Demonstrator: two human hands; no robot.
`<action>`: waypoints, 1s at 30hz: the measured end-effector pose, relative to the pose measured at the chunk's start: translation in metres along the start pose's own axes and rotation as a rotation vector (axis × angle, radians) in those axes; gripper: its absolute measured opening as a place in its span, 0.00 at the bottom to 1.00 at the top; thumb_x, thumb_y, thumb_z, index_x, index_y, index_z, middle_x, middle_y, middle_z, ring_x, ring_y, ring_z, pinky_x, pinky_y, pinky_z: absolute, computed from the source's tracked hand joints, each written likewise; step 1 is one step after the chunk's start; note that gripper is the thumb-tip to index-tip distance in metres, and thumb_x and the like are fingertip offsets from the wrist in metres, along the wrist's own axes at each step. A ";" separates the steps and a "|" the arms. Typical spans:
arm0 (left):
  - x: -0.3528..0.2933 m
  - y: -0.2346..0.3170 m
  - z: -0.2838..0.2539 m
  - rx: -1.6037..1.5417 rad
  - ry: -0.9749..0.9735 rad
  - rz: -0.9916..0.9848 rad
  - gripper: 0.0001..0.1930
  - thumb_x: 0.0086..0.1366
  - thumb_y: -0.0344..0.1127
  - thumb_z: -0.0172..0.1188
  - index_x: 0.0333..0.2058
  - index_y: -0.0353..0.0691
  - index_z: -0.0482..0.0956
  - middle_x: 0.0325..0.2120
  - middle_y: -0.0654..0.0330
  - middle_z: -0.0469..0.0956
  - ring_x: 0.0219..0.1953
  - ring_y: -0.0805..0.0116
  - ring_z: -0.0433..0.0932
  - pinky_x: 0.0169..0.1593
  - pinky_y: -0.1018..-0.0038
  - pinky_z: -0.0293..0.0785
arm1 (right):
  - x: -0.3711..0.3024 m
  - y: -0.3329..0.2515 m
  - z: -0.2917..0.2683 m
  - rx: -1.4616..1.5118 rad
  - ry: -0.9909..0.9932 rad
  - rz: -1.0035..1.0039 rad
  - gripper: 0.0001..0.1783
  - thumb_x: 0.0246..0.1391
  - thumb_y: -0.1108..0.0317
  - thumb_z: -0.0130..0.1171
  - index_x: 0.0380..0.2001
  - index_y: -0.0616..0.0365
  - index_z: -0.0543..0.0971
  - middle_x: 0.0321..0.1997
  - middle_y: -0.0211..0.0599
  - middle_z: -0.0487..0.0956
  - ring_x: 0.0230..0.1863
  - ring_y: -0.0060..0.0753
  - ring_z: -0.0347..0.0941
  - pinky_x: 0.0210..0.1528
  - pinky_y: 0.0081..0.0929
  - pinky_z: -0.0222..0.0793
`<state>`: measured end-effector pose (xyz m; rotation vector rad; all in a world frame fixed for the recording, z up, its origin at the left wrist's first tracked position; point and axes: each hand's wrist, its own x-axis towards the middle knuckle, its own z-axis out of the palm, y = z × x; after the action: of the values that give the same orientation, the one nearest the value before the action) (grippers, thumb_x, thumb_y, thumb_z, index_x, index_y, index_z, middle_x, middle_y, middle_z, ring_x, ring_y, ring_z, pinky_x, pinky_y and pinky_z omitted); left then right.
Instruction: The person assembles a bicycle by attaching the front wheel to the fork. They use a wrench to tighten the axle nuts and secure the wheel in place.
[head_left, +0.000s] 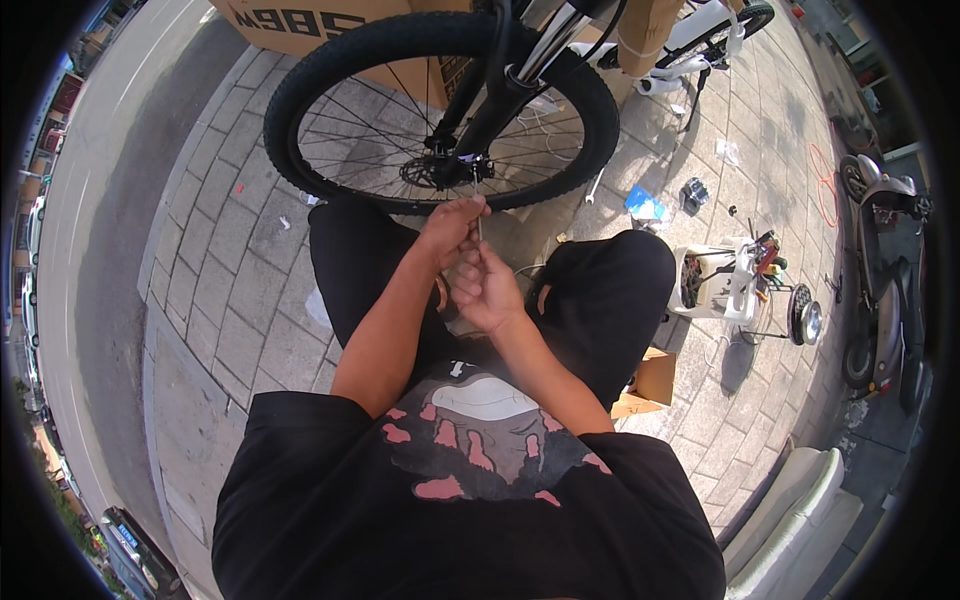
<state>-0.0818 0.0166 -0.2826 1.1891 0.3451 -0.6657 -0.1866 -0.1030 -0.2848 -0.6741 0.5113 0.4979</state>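
Note:
A bicycle's front wheel (291, 165) with a knobbly black tyre stands in front of my knees. Its black suspension fork (483, 113) runs down to the hub, beside a brake disc (418, 174). Just below the hub, my left hand (455, 228) is closed, thumb and fingers pinched near the upper part of a thin metal rod (480, 226). My right hand (487, 290) is closed around the rod's lower end, palm side up, close under the left. The rod's upper tip points at the hub; whether it touches anything there is too small to tell.
Behind the wheel stands a large cardboard box (300, 25). To the right lie a wrench (594, 187), a blue packet (645, 205) and a white tool bin (735, 290). A small open carton (652, 383) sits by my right knee. A scooter (885, 290) is parked far right.

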 end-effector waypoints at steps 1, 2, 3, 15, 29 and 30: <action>0.001 -0.001 -0.001 0.019 0.003 0.016 0.15 0.78 0.44 0.57 0.37 0.38 0.78 0.19 0.68 0.67 0.18 0.78 0.65 0.19 0.80 0.58 | -0.004 -0.004 0.002 -0.037 0.015 0.008 0.21 0.74 0.49 0.53 0.38 0.57 0.78 0.25 0.32 0.77 0.25 0.35 0.76 0.29 0.40 0.72; 0.003 -0.002 0.000 0.036 0.003 0.030 0.15 0.78 0.44 0.57 0.37 0.38 0.78 0.20 0.68 0.67 0.19 0.78 0.65 0.19 0.80 0.58 | -0.007 -0.006 0.002 -0.075 0.033 0.014 0.20 0.74 0.50 0.53 0.39 0.57 0.78 0.26 0.31 0.77 0.26 0.34 0.76 0.30 0.40 0.72; 0.004 -0.004 0.001 0.052 0.004 0.045 0.15 0.78 0.44 0.57 0.37 0.37 0.78 0.20 0.68 0.67 0.19 0.78 0.66 0.19 0.80 0.58 | -0.009 -0.004 0.002 -0.387 0.149 -0.239 0.21 0.73 0.50 0.54 0.39 0.59 0.79 0.26 0.34 0.78 0.28 0.37 0.77 0.32 0.42 0.73; 0.006 -0.007 0.001 0.126 0.037 0.069 0.17 0.78 0.46 0.57 0.34 0.40 0.79 0.19 0.70 0.68 0.19 0.79 0.67 0.20 0.79 0.57 | -0.024 -0.008 0.008 -1.441 0.401 -0.945 0.20 0.70 0.51 0.58 0.40 0.61 0.79 0.36 0.50 0.81 0.36 0.59 0.81 0.38 0.50 0.75; 0.006 -0.007 0.002 0.123 0.074 0.058 0.17 0.78 0.46 0.57 0.34 0.40 0.79 0.20 0.70 0.67 0.19 0.79 0.66 0.20 0.79 0.57 | -0.003 0.003 -0.011 -1.113 0.401 -0.504 0.28 0.73 0.46 0.52 0.38 0.64 0.79 0.30 0.48 0.79 0.29 0.47 0.78 0.38 0.50 0.74; 0.006 -0.009 0.003 0.125 0.080 0.058 0.17 0.78 0.46 0.57 0.34 0.40 0.78 0.20 0.70 0.67 0.19 0.80 0.66 0.20 0.79 0.57 | -0.005 0.004 -0.012 -1.273 0.423 -0.628 0.29 0.73 0.46 0.52 0.39 0.66 0.80 0.31 0.51 0.79 0.31 0.51 0.79 0.41 0.52 0.75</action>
<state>-0.0832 0.0102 -0.2915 1.3427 0.3386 -0.5975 -0.1959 -0.1101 -0.2920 -2.1099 0.2919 0.0102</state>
